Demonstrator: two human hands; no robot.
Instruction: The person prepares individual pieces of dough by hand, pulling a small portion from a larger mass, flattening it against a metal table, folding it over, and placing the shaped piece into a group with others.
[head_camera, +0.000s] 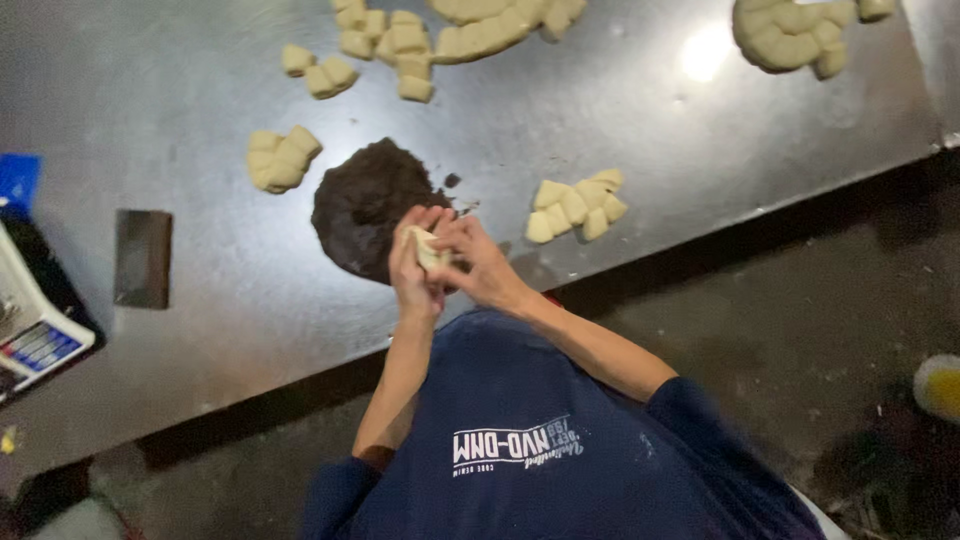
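My left hand (412, 268) and my right hand (482, 265) are pressed together around a small pale piece of dough (430, 248), just above the near edge of a steel table (180, 120). Both hands grip the piece, and the fingers hide most of it. Right behind them lies a dark brown mound of filling (365, 205) on the table. A cluster of cut pale dough pieces (576, 208) sits to the right of my hands, and another cluster (280, 160) lies to the left of the mound.
More dough pieces (395, 45) and larger dough lumps (790, 35) lie along the far side. A flat dark metal scraper (143, 257) rests at the left, beside a weighing scale (35, 325). A dark floor (800, 330) lies to the right.
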